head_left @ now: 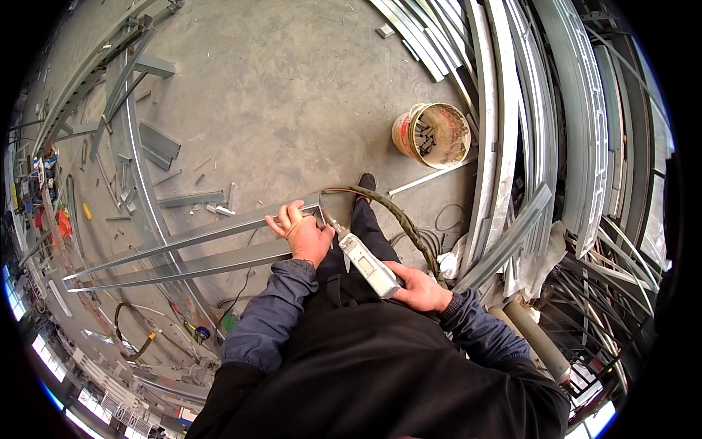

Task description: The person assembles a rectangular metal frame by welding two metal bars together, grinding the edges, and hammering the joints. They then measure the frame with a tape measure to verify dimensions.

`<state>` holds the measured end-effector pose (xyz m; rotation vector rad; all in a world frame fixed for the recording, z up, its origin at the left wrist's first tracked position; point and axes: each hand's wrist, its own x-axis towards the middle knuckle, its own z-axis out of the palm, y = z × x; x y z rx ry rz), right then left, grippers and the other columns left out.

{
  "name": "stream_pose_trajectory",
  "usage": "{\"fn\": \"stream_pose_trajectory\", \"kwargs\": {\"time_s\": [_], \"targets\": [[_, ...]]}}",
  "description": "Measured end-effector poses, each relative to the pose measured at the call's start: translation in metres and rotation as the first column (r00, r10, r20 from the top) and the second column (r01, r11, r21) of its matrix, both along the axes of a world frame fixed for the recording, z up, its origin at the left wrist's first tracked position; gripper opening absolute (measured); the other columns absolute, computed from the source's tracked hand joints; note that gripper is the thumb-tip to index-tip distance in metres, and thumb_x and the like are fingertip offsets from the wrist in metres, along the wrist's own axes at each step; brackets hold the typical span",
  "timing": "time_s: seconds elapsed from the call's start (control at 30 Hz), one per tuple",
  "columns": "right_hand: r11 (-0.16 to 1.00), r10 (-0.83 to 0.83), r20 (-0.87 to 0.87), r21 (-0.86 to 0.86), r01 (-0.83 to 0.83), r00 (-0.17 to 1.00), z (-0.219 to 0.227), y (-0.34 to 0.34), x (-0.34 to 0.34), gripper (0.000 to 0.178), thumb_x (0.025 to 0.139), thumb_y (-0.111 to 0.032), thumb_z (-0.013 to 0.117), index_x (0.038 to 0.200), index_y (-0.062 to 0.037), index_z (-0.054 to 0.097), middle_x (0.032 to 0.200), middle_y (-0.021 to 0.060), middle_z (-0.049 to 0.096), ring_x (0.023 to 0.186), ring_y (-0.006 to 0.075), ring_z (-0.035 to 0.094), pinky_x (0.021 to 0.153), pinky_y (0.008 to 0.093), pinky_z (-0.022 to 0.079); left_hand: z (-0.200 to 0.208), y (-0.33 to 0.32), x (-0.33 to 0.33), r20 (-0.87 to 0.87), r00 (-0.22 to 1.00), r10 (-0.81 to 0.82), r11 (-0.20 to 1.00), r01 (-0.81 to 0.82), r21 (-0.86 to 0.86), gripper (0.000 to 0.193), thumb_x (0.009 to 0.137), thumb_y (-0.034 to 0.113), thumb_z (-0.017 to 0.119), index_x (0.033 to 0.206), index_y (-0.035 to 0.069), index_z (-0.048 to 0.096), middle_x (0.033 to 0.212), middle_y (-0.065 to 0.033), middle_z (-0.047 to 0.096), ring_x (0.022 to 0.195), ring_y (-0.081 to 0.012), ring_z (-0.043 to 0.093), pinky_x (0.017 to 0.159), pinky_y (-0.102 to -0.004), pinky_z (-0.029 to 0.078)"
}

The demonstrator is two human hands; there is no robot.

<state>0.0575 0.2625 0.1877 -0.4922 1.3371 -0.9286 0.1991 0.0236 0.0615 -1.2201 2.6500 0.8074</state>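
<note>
A metal bar (pixel 234 226) is gripped by the left hand (pixel 307 235), a white tool (pixel 368 266) by the right hand (pixel 424 289); beside the left, work seems unfinished.

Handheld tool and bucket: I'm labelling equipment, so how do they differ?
The tool is long and boxy with a narrow front end; the bucket is round and open-topped. The tool is in the right hand, while the bucket stands on the floor. Both have light-coloured surfaces.
</note>
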Motion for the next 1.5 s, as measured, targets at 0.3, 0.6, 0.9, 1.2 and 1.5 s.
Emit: {"fn": "stream_pose_trajectory", "kwargs": {"time_s": [0.3, 0.6, 0.9, 1.2, 1.5], "targets": [[1.0, -0.014, 0.055, -0.001, 0.014, 0.998, -0.001, -0.001, -0.001, 0.063, 0.102, -0.024, 0.069, 0.156, -0.001, 0.046, 0.146, 0.0159, 0.063, 0.137, 0.0231, 0.058, 0.118, 0.0365, 0.042, -0.008, 0.004, 0.001, -0.055, 0.998, 0.019, 0.998, -0.022, -0.061, 0.017, 0.066, 0.027, 0.082, 0.072, 0.015, 0.072, 0.14, -0.0066, 0.051, 0.141, -0.0375, 0.032, 0.124, -0.0703, -0.003], [1.0, -0.024, 0.062, -0.004, 0.025, 0.998, -0.004, 0.001, 0.001, 0.062, 0.102, -0.023, 0.07, 0.156, -0.0008, 0.046, 0.146, 0.0154, 0.063, 0.136, 0.0223, 0.058, 0.117, 0.0362, 0.043, 0.001, 0.001, -0.001, -0.018, 1.0, -0.001, 1.0, 0.001, -0.015, 0.017, 0.068, 0.028, 0.08, 0.074, 0.014, 0.073, 0.139, -0.0084, 0.051, 0.141, -0.0378, 0.033, 0.124, -0.0706, -0.004], [1.0, -0.006, 0.04, -0.002, 0.006, 0.999, 0.004, -0.003, -0.003, 0.061, 0.103, -0.023, 0.07, 0.155, -0.0003, 0.047, 0.146, 0.0151, 0.063, 0.136, 0.0219, 0.058, 0.117, 0.0358, 0.043, -0.007, 0.002, 0.003, 0.054, 0.998, -0.031, 0.996, 0.035, -0.078, 0.052, 0.07, 0.038, 0.077, 0.113, 0.008, 0.076, 0.143, -0.0165, 0.052, 0.145, -0.0425, 0.031, 0.125, -0.071, -0.003], [1.0, 0.0, 0.009, 0.004, 0.0, 1.0, 0.001, -0.001, -0.002, 0.064, 0.101, -0.022, 0.07, 0.156, 0.0002, 0.046, 0.147, 0.017, 0.063, 0.138, 0.0244, 0.059, 0.117, 0.0366, 0.043, -0.006, 0.003, 0.002, -0.029, 1.0, 0.009, 0.998, -0.011, -0.063, 0.042, 0.073, 0.034, 0.073, 0.105, 0.007, 0.078, 0.141, -0.0176, 0.051, 0.144, -0.0429, 0.033, 0.125, -0.0711, -0.002], [0.999, 0.031, -0.046, 0.021, -0.03, 0.998, 0.006, -0.001, -0.002, 0.062, 0.102, -0.023, 0.069, 0.156, -0.0015, 0.046, 0.146, 0.0169, 0.063, 0.136, 0.0247, 0.059, 0.116, 0.0369, 0.043, 0.0, 0.0, 0.0, 0.017, 1.0, 0.001, 1.0, -0.001, 0.008, 0.025, 0.069, 0.037, 0.081, 0.081, 0.014, 0.078, 0.14, -0.0118, 0.052, 0.145, -0.0388, 0.03, 0.124, -0.0707, -0.005]]}}
